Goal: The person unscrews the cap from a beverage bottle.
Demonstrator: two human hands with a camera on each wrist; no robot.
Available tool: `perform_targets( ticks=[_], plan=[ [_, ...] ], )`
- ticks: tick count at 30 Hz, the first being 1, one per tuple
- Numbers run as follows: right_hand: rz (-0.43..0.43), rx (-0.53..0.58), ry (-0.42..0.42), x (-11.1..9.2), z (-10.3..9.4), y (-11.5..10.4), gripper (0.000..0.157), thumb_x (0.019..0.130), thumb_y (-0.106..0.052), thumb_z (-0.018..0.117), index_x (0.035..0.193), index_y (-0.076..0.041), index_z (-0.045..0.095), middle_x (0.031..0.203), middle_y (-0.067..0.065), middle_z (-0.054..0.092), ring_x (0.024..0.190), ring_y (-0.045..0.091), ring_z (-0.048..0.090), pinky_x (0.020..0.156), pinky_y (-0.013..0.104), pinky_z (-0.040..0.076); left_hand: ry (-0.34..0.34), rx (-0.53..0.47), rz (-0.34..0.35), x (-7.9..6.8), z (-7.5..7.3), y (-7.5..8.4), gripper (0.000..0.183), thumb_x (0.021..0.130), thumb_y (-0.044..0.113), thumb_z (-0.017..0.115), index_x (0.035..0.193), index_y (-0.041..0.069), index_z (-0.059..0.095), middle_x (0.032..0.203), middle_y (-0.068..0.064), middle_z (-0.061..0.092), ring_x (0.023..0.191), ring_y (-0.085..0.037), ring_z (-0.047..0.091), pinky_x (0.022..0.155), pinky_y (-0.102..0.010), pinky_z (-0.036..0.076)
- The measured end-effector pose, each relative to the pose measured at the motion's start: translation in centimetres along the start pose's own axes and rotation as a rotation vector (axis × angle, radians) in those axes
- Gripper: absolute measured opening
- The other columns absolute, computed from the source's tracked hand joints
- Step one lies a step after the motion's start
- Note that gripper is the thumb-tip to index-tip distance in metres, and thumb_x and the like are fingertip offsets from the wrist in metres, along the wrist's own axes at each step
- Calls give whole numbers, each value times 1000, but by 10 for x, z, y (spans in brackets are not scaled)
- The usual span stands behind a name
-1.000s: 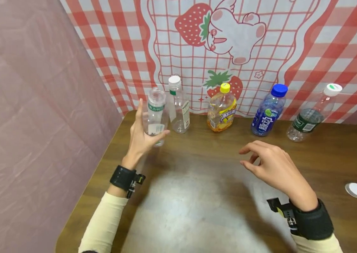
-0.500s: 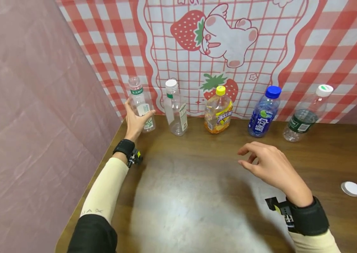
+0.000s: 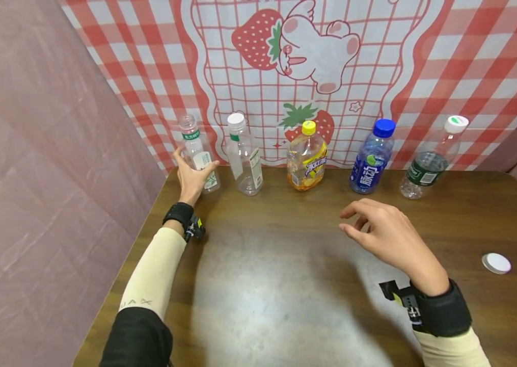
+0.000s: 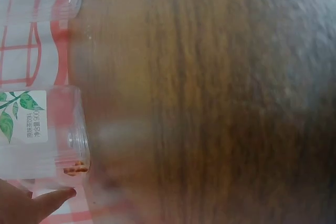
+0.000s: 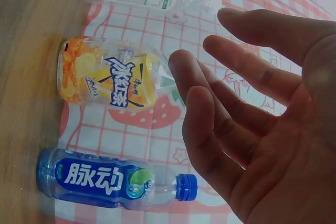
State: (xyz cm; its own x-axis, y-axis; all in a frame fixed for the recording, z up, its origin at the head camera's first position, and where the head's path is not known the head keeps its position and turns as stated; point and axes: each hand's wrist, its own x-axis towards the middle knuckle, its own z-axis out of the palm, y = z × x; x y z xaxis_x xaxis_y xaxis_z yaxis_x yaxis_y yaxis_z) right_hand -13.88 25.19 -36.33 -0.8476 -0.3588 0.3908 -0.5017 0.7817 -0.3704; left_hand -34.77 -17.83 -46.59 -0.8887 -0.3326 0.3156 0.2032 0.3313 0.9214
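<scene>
Capless bottle (image 3: 201,159), 1: leftmost on surface (image 3: 258,285), standing. Left hand (image 3: 190,179): fingers around it, firm or loose cannot tell; best parted evenly, base flat. Right hand (image 3: 383,229): fingers loosely bent, holding nothing.

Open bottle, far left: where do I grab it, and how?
Probably round the middle of the open bottle, by its label. Come from the front with the left hand, thumb one side, fingers the other. It stands upright, so its tall body gives room to wrap. The cloth hangs behind it and the next bottle is on its right. Its neck looks too narrow.
</scene>
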Motion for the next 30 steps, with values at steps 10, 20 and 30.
perform_targets(
  ticks=[10, 20, 30],
  plan=[
    [3, 3, 32, -3, -4, -1, 11, 89, -19, 80, 98, -21, 75, 91, -4, 75, 70, 7, 67, 61, 26, 52, 30, 34, 13, -3, 1, -4, 108, 70, 47, 93, 152, 21, 28, 133, -16, 61, 118, -27, 57, 106, -43, 46],
    [26, 28, 10, -5, -4, -3, 7, 93, -21, 76, 100, -20, 75, 94, -3, 75, 73, 9, 69, 62, 31, 54, -1, 20, -2, -8, -9, -9, 112, 71, 39, 95, 156, 26, 22, 150, -13, 50, 137, -27, 49, 119, -46, 37],
    [1, 15, 44, -5, -14, 0, 13, 103, -19, 62, 100, -18, 75, 77, -9, 62, 69, 5, 54, 62, 28, 43, 267, -101, 137, -32, -21, 21, 114, 74, 17, 92, 160, 13, 18, 146, -23, 40, 138, -33, 43, 119, -43, 35]
  ],
)
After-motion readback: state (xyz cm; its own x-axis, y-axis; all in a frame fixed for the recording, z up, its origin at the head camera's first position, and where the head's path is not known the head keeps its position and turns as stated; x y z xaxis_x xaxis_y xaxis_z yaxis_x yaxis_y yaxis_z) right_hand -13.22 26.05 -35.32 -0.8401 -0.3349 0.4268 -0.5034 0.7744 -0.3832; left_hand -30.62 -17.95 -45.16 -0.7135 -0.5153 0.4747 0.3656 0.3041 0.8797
